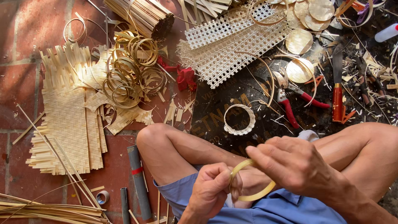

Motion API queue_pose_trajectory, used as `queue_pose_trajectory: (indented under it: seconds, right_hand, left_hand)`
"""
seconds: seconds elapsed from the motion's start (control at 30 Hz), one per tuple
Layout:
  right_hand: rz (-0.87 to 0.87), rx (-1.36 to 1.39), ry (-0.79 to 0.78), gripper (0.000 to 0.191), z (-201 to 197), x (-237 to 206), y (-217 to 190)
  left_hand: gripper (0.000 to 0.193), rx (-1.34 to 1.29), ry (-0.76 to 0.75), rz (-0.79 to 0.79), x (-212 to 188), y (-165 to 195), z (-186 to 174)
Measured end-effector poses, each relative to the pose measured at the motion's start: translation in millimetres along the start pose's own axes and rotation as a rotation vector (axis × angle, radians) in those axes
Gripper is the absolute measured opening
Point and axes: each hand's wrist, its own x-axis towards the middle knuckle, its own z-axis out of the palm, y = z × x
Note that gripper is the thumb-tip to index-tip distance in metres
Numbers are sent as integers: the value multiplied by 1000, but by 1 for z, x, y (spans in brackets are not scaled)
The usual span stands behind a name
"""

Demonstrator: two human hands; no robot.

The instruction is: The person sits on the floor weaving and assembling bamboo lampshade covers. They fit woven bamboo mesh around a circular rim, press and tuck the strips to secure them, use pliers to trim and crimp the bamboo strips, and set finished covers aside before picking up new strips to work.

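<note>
Bamboo ring point(253, 196) sits between both hands: left hand point(212, 188) pinches its near edge, right hand point(292, 164) grips its top.

Pale bamboo hoop point(251, 182), upright between fingers point(215, 186)

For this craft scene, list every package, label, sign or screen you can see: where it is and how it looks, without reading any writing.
Dark mat: on the floor ahead of the knees, black with faded pale lettering, strewn with shavings.
White bottle: far right edge, plastic, partly cut off; any label cannot be made out.
Grey tube: beside the left thigh, wrapped with a red band.
No screens or signs.
</note>
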Motion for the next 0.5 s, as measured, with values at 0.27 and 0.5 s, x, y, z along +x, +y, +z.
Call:
queue_pose_trajectory:
  seconds: [0.27,0.5]
  right_hand:
    - [172,50,-139,39,5,-2,-16]
    - [272,-59,-168,36,4,5,-23]
  left_hand:
    - [35,1623,44,764,11,34,47]
    - [40,2109,-117,803,18,54,60]
